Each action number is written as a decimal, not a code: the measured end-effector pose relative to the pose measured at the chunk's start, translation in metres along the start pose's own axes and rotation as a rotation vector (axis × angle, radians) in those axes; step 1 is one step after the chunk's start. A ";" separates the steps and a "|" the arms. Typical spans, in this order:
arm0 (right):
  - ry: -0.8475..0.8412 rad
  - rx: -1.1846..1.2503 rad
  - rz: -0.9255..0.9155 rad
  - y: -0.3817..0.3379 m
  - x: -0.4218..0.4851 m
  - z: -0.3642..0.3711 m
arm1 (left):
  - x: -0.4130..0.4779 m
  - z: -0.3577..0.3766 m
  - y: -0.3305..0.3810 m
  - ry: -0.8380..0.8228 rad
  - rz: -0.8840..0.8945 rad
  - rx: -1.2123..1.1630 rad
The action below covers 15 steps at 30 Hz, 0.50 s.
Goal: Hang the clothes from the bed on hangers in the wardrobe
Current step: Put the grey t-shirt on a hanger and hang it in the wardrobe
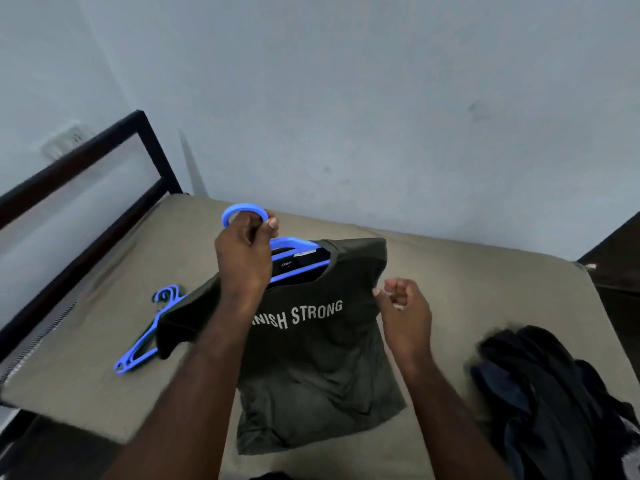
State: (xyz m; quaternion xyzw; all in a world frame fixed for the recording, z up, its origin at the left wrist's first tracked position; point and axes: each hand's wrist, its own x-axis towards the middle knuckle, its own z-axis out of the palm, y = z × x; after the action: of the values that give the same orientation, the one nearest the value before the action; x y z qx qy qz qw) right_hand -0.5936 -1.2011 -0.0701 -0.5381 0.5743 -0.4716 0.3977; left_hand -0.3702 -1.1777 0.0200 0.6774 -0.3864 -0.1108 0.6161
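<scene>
A dark olive T-shirt (pixel 318 362) with white lettering hangs on a blue plastic hanger (pixel 294 244) above the bed. My left hand (pixel 244 254) grips the hanger just under its hook and holds it up. My right hand (pixel 403 306) is beside the shirt's right sleeve with its fingers curled; its thumb and fingertip touch the sleeve's edge, and whether they pinch the cloth is unclear. The shirt's lower hem lies on the mattress.
Spare blue hangers (pixel 145 341) lie on the mattress (pixel 104 306) at the left, partly under the shirt's sleeve. A pile of dark clothes (pixel 547 393) sits at the right. A dark bed frame (pixel 86 161) runs along the left; a pale wall stands behind.
</scene>
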 end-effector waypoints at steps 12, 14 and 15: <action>-0.308 -0.169 -0.351 -0.035 0.073 -0.051 | -0.026 -0.006 0.082 -0.078 0.158 0.182; -0.374 -0.156 -0.315 -0.039 0.077 -0.055 | -0.032 -0.008 0.086 -0.045 0.161 0.213; -0.396 -0.154 -0.310 -0.040 0.078 -0.057 | -0.035 -0.009 0.086 -0.025 0.161 0.231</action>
State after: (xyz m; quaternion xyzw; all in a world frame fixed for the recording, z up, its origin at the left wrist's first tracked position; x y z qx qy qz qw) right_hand -0.6468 -1.2714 -0.0136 -0.7302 0.4301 -0.3674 0.3832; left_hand -0.4210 -1.1430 0.0898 0.7092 -0.4574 -0.0242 0.5360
